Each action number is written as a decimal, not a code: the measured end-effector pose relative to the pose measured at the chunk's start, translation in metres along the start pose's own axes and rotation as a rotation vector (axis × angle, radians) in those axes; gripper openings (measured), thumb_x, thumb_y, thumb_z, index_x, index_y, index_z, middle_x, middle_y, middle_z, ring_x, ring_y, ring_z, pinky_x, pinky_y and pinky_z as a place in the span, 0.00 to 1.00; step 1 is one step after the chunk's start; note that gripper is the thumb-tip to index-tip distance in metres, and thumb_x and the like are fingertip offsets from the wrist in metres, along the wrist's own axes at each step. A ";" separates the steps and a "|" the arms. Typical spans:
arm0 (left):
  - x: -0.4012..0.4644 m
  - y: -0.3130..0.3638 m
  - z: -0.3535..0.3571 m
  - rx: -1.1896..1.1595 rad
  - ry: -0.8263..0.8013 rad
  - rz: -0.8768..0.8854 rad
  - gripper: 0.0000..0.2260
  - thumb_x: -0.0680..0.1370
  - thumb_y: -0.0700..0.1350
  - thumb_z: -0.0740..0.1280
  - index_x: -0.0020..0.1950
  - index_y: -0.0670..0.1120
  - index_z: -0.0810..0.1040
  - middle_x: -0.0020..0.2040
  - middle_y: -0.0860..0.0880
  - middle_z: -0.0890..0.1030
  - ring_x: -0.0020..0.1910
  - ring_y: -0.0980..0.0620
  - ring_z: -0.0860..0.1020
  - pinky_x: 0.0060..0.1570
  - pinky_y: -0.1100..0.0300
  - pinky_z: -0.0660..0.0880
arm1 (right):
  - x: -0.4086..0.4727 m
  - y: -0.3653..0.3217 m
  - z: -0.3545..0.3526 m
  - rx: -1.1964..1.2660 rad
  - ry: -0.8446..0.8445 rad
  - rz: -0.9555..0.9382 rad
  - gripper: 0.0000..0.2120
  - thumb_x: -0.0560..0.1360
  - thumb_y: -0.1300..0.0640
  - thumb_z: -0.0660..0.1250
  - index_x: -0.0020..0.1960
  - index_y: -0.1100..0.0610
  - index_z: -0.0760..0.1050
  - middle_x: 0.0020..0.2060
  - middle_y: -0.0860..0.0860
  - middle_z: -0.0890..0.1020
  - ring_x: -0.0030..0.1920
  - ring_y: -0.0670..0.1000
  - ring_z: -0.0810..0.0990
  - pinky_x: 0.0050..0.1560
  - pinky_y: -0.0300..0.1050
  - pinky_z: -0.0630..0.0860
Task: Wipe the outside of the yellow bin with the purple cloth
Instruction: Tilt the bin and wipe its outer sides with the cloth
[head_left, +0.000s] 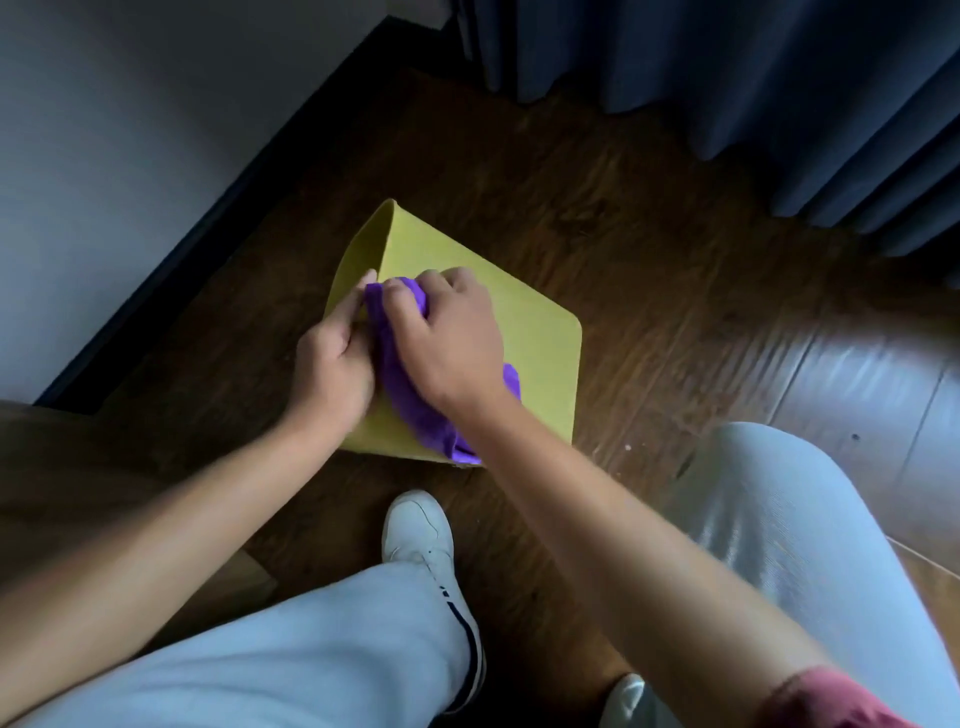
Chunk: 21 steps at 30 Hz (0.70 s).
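The yellow bin (524, 332) lies on its side on the dark wooden floor, one broad flat wall facing up. My right hand (447, 338) presses the bunched purple cloth (405, 395) onto that upper wall; the cloth trails back under my wrist toward the bin's near edge. My left hand (335, 364) grips the bin's left edge, thumb on top and fingers down the side. The bin's opening and underside are hidden.
A white wall with a dark skirting board (208, 218) runs along the left. Dark blue curtains (753, 93) hang at the back right. My legs in light trousers and a white shoe (421, 535) are just in front of the bin.
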<state>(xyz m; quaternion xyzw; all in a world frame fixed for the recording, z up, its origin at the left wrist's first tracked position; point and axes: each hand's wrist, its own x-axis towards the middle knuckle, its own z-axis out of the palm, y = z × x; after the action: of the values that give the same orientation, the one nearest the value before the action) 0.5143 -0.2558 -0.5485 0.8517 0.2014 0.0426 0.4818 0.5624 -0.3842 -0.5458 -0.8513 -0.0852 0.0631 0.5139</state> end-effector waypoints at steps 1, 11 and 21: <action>-0.001 0.000 -0.001 0.035 0.015 0.005 0.20 0.87 0.43 0.59 0.79 0.52 0.70 0.72 0.55 0.74 0.66 0.68 0.74 0.68 0.67 0.71 | -0.009 0.005 0.012 -0.011 0.077 -0.041 0.18 0.82 0.42 0.61 0.52 0.54 0.81 0.51 0.53 0.78 0.53 0.55 0.76 0.51 0.52 0.72; -0.010 -0.008 -0.013 0.093 0.035 -0.055 0.21 0.88 0.46 0.57 0.82 0.53 0.65 0.73 0.60 0.70 0.60 0.79 0.70 0.54 0.84 0.65 | -0.019 0.120 0.006 -0.192 0.228 0.234 0.18 0.81 0.43 0.62 0.59 0.55 0.79 0.52 0.57 0.79 0.53 0.61 0.76 0.55 0.57 0.73; -0.011 0.000 -0.010 0.069 0.016 -0.048 0.21 0.88 0.46 0.57 0.82 0.55 0.65 0.77 0.57 0.69 0.73 0.61 0.68 0.65 0.72 0.67 | -0.017 0.187 -0.033 -0.207 0.222 0.703 0.23 0.82 0.38 0.56 0.68 0.52 0.70 0.61 0.57 0.73 0.55 0.63 0.80 0.51 0.55 0.76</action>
<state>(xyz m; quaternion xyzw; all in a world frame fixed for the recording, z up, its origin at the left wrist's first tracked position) 0.5014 -0.2520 -0.5417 0.8623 0.2269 0.0307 0.4516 0.5669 -0.5013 -0.6956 -0.8777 0.2620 0.1340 0.3781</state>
